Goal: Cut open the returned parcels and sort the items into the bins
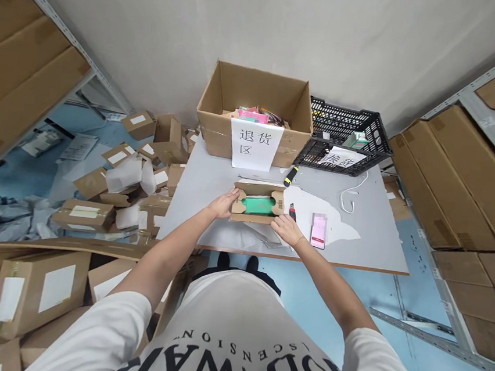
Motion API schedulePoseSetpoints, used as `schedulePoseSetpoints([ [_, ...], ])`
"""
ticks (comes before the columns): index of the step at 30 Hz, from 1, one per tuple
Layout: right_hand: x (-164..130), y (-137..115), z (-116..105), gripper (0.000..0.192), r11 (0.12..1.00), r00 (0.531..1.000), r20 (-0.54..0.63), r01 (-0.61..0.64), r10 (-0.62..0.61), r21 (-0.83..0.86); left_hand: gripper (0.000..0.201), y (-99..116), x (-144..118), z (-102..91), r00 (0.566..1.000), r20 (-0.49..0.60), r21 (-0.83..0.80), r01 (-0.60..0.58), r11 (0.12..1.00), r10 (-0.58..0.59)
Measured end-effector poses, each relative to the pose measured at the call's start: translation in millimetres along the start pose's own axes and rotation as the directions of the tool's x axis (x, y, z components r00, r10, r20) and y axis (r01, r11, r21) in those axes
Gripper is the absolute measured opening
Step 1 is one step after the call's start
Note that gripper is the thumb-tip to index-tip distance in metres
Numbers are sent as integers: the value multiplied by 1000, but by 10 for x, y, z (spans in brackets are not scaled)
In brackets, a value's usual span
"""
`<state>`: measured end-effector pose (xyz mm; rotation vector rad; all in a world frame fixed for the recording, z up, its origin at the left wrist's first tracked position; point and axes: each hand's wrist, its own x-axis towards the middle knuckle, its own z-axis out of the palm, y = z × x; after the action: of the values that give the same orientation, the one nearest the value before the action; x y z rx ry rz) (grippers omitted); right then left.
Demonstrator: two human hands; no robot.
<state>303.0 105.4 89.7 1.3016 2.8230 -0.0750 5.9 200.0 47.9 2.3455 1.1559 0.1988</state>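
Note:
A small open cardboard box (251, 218) rests near the front of the table, with its flaps up. Inside it lies a flat green item (259, 206), partly covered by the end flaps. My left hand (225, 202) grips the box at its left end. At the near right corner, my right hand (287, 229) holds the same box by its edge. Just beyond the right fingers is a red-and-black tool (293, 212), partly hidden. A phone (318, 231) with a pink screen lies to the right. White sheets are spread under and around the box.
Behind stand a large labelled carton (217, 136) with colourful packets and a black crate (339, 115). A black-and-yellow tool (291, 176) and white cable (351, 201) lie on the grey table (378, 239). Parcels (82, 214) pile up on the left; shelves (470, 183) hold cartons on the right.

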Motion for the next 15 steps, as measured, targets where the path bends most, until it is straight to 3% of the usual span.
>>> schedulePoseSetpoints([
  [4, -125, -51, 120, 25, 1000, 997, 73, 27, -26, -7, 95, 2, 6, -120, 995, 78, -28, -60, 998, 62],
  [7, -140, -82, 124, 15, 994, 996, 83, 15, -24, 107, 92, 50, -15, -239, 993, 109, -47, -49, 998, 54],
  [10, -40, -85, 51, 24, 945, 980, 82, -196, 181, 262, 79, 224, -26, -261, 997, 17, -61, 78, 995, -77],
  [13, 160, -71, -26, 28, 829, 864, 29, -491, 502, 270, 77, 505, -4, -148, 963, -108, -56, 243, 968, -248],
  [15, 307, -49, -67, 35, 779, 791, -37, -592, 611, 207, 83, 687, 17, -50, 907, -177, -61, 377, 924, -381],
])
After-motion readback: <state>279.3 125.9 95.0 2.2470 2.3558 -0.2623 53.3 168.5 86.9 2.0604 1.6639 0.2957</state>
